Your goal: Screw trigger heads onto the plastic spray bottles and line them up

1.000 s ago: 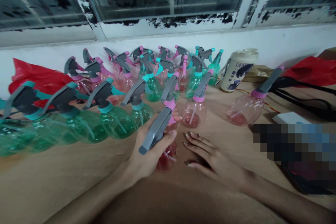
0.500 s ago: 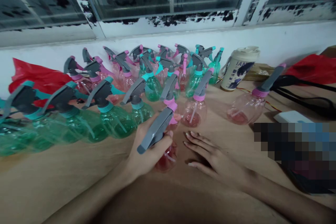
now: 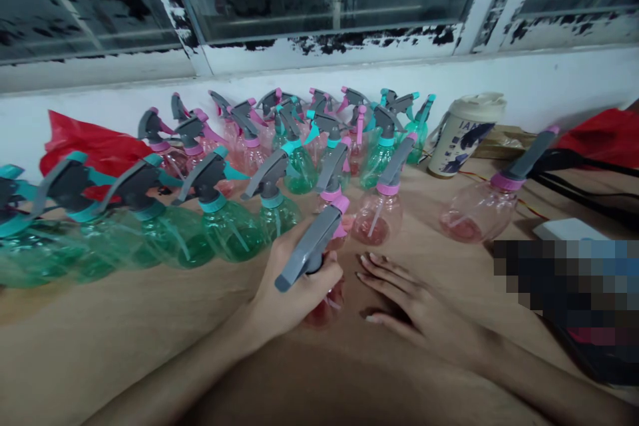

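Note:
My left hand [image 3: 294, 286] is wrapped round the neck of a pink spray bottle [image 3: 322, 309], whose grey trigger head points up above my fingers. Red liquid and a dip tube show in its lower part; the collar is hidden by the hand. My right hand [image 3: 414, 309] lies on the table just right of that bottle, fingers spread, holding nothing. Beyond it stand a pink spray bottle [image 3: 377, 219] and another pink spray bottle [image 3: 476, 210] farther right. A row of green spray bottles [image 3: 232, 233] runs off to the left.
Along the wall, more pink and green spray bottles [image 3: 299, 170] stand crowded together. A white printed cup [image 3: 462, 140] is at back right, near black straps [image 3: 579, 176] and a red bag [image 3: 609, 140]. Another red bag [image 3: 94, 153] lies back left. A blurred-out object [image 3: 574, 293] sits at right.
The view has shifted slightly, so everything appears a little farther right. My left hand keeps its hold on the spray bottle, and my right hand stays resting on the table.

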Demonstrator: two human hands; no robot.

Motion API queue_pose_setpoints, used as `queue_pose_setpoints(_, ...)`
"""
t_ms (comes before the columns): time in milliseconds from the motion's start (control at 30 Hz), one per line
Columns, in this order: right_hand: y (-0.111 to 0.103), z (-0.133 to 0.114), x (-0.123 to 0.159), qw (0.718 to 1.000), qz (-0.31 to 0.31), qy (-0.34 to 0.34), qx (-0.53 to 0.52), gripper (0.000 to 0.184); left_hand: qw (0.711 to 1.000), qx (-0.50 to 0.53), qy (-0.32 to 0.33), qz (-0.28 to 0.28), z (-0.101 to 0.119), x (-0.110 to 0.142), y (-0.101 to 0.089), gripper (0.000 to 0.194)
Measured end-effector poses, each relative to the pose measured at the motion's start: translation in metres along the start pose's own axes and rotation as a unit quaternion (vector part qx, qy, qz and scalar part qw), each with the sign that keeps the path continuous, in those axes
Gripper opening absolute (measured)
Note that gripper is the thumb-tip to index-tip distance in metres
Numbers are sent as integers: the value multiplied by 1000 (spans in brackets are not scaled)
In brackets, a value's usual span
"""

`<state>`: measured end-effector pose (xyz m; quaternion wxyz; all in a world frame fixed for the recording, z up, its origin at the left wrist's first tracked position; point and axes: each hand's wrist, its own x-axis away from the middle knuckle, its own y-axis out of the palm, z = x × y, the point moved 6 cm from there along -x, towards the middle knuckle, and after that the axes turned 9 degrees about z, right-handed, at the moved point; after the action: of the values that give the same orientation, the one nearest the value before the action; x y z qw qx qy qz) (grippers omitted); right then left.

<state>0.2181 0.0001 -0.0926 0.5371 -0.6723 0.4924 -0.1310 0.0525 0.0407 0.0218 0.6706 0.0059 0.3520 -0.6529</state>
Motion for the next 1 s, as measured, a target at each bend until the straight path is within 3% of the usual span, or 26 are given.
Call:
queue_pose_setpoints(500, 4, 2, 1, 1000, -9, 2, 16, 54, 995, -15, 88, -36, 11, -5, -3, 7)
queue_pose_setpoints(1000, 2, -1, 0, 1000, -7, -10, 17, 53, 995, -42, 90, -33, 4, -3, -2, 6)
